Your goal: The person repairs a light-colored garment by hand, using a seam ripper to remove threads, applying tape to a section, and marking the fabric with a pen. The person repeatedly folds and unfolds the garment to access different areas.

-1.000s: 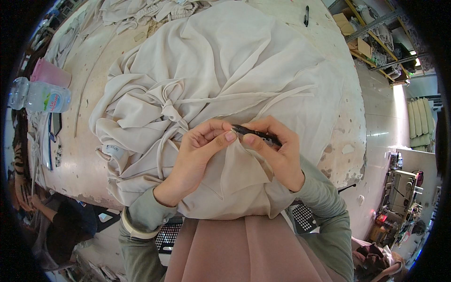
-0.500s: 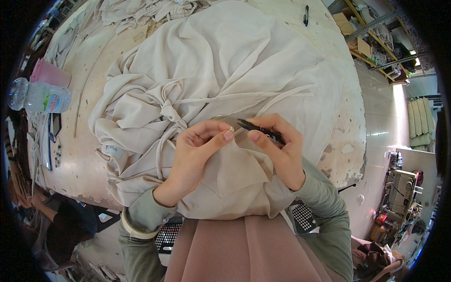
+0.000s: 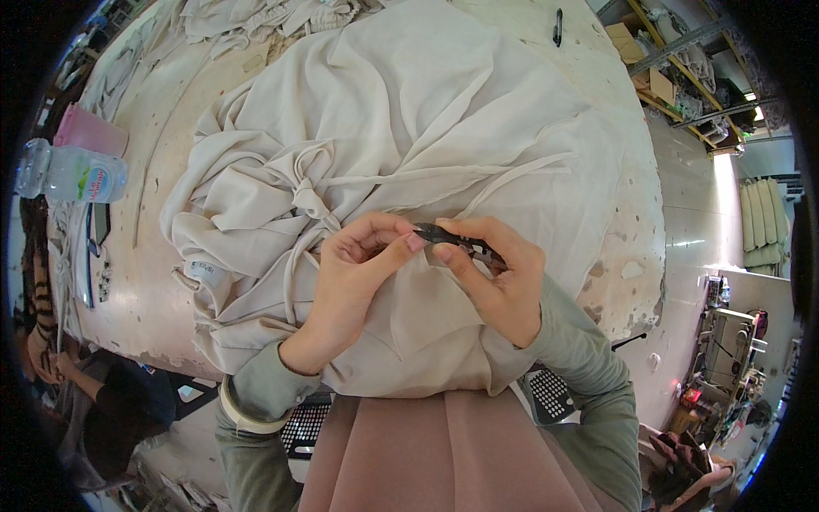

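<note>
Clearly, a slim black hand tool (image 3: 452, 236) bridges the right hand (image 3: 508, 286) and left hand (image 3: 358, 266)

The tool lies in the narrow gap between the two hands, its long axis slanting from the right palm toward the left fingertips and slightly away from the body. The right hand is the nearer one, gripping the tool between thumb and curled fingers, with the back end tucked toward the palm. The tip comes right up to the left thumb and forefinger; whether it touches skin, cloth or neither cannot be told.

The left hand is closed in a pinch, thumb against forefinger, the other fingers curled behind. It appears to have hold of a bit of the soft, pale beige cloth (image 3: 409, 111), which rises in a peak below those fingertips; the exact bit pinched is hidden.

The cloth spreads under both hands, draping toward the body below them and fanning over the worn, cream-coloured tabletop (image 3: 162, 294) beyond. Just beyond the left hand, to its left, sits a knotted pale fabric tie (image 3: 309, 201). Well apart lie a black pen (image 3: 558, 28), far beyond the right hand, and, far to the left hand's left, a clear plastic bottle (image 3: 72, 173) beside a pink plastic container (image 3: 90, 130).
</note>
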The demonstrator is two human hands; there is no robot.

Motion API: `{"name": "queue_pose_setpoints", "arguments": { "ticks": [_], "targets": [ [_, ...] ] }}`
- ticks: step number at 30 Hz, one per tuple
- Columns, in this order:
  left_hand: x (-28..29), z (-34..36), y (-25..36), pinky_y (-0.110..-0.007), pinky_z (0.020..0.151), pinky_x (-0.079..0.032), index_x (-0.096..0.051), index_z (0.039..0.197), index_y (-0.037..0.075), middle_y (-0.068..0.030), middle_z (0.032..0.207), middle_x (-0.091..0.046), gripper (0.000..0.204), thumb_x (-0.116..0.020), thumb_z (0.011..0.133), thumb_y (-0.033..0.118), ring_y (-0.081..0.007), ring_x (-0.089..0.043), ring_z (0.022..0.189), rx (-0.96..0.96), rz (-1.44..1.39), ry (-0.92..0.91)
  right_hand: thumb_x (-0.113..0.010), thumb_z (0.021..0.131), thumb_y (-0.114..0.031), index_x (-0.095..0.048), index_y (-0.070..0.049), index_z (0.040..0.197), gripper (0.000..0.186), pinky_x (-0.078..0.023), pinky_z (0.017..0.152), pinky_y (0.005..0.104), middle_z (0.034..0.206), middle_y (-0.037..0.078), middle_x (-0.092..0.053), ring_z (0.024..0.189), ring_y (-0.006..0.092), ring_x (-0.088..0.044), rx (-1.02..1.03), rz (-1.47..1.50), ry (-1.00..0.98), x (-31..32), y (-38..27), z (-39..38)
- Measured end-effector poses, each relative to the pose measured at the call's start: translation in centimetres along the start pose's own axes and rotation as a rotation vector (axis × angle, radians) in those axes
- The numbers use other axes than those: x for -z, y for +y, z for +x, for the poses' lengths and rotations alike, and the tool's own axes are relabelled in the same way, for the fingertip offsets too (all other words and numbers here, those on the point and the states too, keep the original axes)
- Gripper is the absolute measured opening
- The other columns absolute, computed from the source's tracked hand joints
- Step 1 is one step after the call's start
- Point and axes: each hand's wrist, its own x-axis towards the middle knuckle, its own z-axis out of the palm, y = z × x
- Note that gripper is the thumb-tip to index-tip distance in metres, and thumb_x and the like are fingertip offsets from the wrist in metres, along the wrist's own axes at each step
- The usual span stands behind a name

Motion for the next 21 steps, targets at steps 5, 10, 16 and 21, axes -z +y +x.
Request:
{"name": "queue_pose_setpoints", "arguments": {
  "ticks": [5,10,16,21],
  "targets": [
    [-0.09,-0.02,0.11,-0.018,0.074,-0.042,-0.064,0.096,0.003,-0.0006,0.087,-0.066,0.011,-0.066,0.086,0.007,-0.0032,-0.057,0.08,-0.004,0.002,-0.01,-0.067,0.085,-0.008,-0.061,0.002,0.105,0.023,-0.05,0.072,0.0249,0.091,0.011,-0.065,0.081,0.013,-0.063,-0.014,-0.006,-0.005,0.1,-0.22,-0.02],
    [-0.2,-0.1,0.34,-0.018,0.075,-0.042,-0.064,0.096,0.003,-0.0003,0.088,-0.065,0.011,-0.065,0.086,0.007,-0.0034,-0.056,0.081,-0.015,-0.002,-0.029,-0.066,0.087,-0.008,-0.061,0.003,0.106,0.023,-0.049,0.074,0.0237,0.092,0.009,-0.065,0.084,0.0099,-0.061,-0.089,0.093,-0.023,0.02,-0.27,-0.1],
    [-0.25,-0.1,0.38,-0.018,0.076,-0.042,-0.064,0.095,0.003,-0.0003,0.088,-0.065,0.01,-0.065,0.086,0.007,-0.004,-0.057,0.081,-0.005,0.013,-0.015,-0.064,0.087,-0.005,-0.06,0.004,0.106,0.021,-0.048,0.074,0.0226,0.092,0.009,-0.065,0.086,0.0091,-0.06,-0.057,0.138,-0.01,0.02,-0.04,0.04],
    [-0.11,-0.04,0.28,-0.018,0.076,-0.042,-0.063,0.095,0.002,-0.0004,0.087,-0.065,0.01,-0.065,0.086,0.007,-0.0041,-0.057,0.081,0.002,0.023,-0.016,-0.064,0.087,-0.005,-0.06,0.004,0.105,0.021,-0.047,0.074,0.0223,0.092,0.008,-0.065,0.084,0.009,-0.059,-0.058,0.128,-0.039,0.14,0.0,-0.03]
  ]
}}
